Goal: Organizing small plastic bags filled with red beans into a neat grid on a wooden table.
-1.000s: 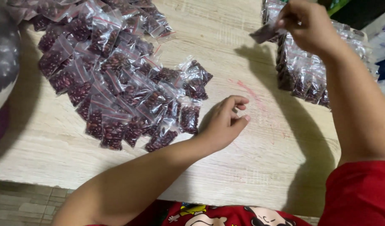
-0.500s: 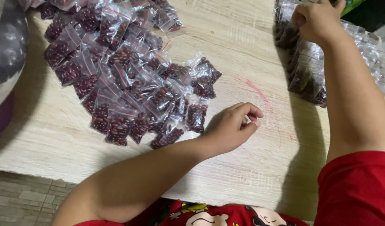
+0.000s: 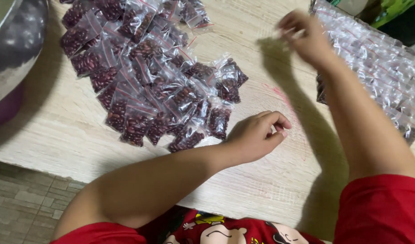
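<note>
Pale wood-grain worktop (image 3: 72,135), matt, faintly streaked, marked with a pink smear. Small clear plastic bags (image 3: 139,86), glossy and crinkled, filled with smooth dark-red beans. Stack of clear plastic bags (image 3: 379,68) at right, shiny. Metal bowl (image 3: 18,40) at upper left, polished, reflective. Red cloth sleeve (image 3: 383,208), matt

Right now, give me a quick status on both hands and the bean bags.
Left hand loosely curled on the table, holding nothing visible. Right hand blurred, raised beside the stacked bags. Pile of bean bags lies apart from both hands.
</note>
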